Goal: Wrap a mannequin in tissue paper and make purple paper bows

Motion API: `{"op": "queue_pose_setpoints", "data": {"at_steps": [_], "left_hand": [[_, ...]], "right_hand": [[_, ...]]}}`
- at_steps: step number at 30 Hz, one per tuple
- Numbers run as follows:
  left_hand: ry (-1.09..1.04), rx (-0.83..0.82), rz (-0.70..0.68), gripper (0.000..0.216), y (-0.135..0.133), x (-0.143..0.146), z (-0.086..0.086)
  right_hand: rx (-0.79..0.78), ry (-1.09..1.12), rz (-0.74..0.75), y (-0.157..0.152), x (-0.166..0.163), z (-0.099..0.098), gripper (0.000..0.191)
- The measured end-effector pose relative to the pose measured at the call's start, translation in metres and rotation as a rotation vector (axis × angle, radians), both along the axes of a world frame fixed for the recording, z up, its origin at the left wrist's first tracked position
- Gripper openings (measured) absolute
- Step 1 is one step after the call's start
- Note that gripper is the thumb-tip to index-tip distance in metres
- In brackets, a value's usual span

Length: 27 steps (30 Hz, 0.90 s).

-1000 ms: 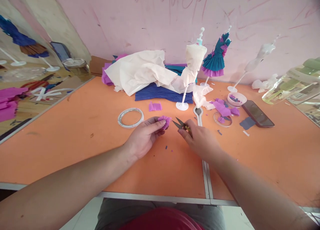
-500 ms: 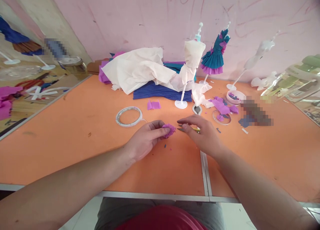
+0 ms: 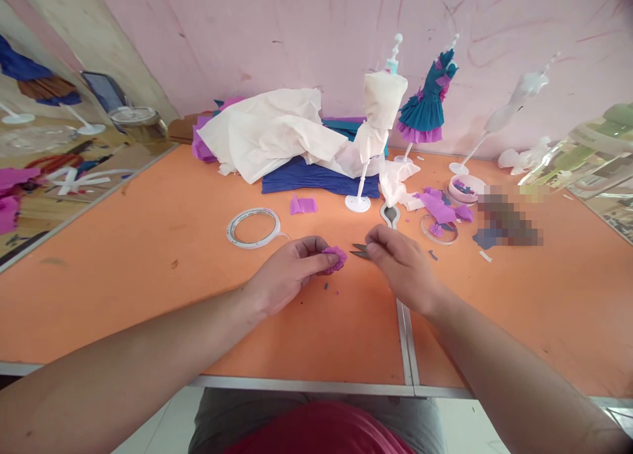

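Between the thumb and fingers of my left hand (image 3: 291, 269) is a small gathered purple crepe-paper flower (image 3: 335, 260), its ruffled edge facing right. My right hand (image 3: 403, 263) is closed round a pair of thread snips (image 3: 360, 251). Only their dark blades show, parted and pointing left at the flower without touching it; the handles are hidden in my palm. A roll of white double-sided tape (image 3: 254, 228) lies beyond my left hand, and a flat purple paper piece (image 3: 303, 205) rests past it.
White-wrapped (image 3: 383, 98), teal-dressed (image 3: 428, 108) and bare (image 3: 517, 101) mannequins stand at the back. Nearby are crumpled white paper (image 3: 267, 134), blue crepe paper (image 3: 316, 180), a pink round container (image 3: 466, 189) and purple scraps (image 3: 438, 205). A metal seam (image 3: 406, 348) divides the orange tabletop.
My right hand's fingers have curled in round the snips; before, they were more extended over them and a yellow handle showed. My left hand keeps hold of the flower, nearly still.
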State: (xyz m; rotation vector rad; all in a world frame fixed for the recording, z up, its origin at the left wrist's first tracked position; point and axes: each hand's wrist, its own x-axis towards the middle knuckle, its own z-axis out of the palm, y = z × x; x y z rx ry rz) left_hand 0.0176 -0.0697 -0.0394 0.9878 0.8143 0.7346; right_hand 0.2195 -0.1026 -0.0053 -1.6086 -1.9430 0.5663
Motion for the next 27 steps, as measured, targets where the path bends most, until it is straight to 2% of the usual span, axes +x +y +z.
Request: {"op": "queue_pose_setpoints", "data": {"at_steps": [3, 5, 8, 11, 13, 17, 22, 27], "left_hand": [[0.096, 0.058, -0.075, 0.019, 0.000, -0.001, 0.002], [0.217, 0.128, -0.133, 0.023, -0.001, -0.001, 0.004], [0.390, 0.218, -0.189, 0.029, -0.003, 0.000, 0.007], [0.426, 0.256, -0.224, 0.030, -0.005, 0.001, 0.010], [0.423, 0.278, -0.245, 0.029, -0.006, 0.001, 0.011], [0.427, 0.306, -0.254, 0.026, -0.008, 0.001, 0.011], [0.375, 0.286, -0.225, 0.027, -0.007, 0.001, 0.009], [0.353, 0.254, -0.107, 0.037, -0.007, 0.001, 0.009]], "right_hand": [[0.013, -0.194, -0.072, 0.001, 0.008, 0.000, 0.030], [0.115, -0.261, -0.082, 0.003, 0.011, -0.001, 0.024], [0.246, -0.115, 0.004, 0.002, 0.009, -0.002, 0.028], [0.155, 0.050, 0.133, -0.002, 0.000, -0.002, 0.021], [0.099, 0.066, 0.168, -0.004, -0.005, -0.004, 0.015], [0.017, 0.023, 0.128, -0.004, -0.009, -0.011, 0.006], [-0.119, 0.113, 0.054, -0.001, -0.011, -0.013, 0.011], [-0.108, 0.207, 0.005, 0.002, -0.016, -0.018, 0.010]]}}
